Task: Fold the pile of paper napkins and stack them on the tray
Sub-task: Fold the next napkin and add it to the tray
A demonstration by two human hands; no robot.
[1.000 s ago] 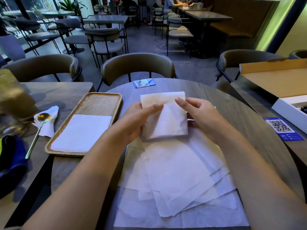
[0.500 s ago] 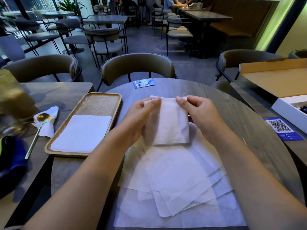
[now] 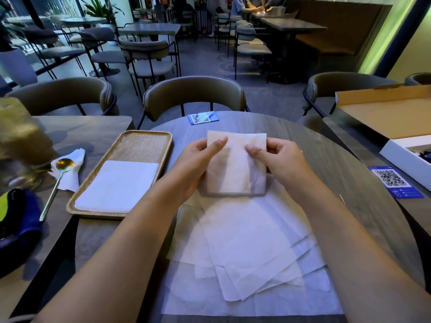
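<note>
Both hands pinch one folded napkin [image 3: 235,166] by its upper edge, left hand [image 3: 198,164] and right hand [image 3: 277,159] each with a thumb-and-finger grip. It is held over the pile of unfolded napkins [image 3: 247,248] on the table [image 3: 349,183], with the tray [image 3: 142,145] and its stack of folded napkins [image 3: 119,185] to the left.

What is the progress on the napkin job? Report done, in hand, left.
Done: a stack of folded napkins lies on the near end of the wooden tray.
In hand: the left hand and right hand both pinch one napkin, folded narrow, above the table.
Left: a loose pile of unfolded napkins lies spread in front of the person; each needs folding and stacking.
</note>
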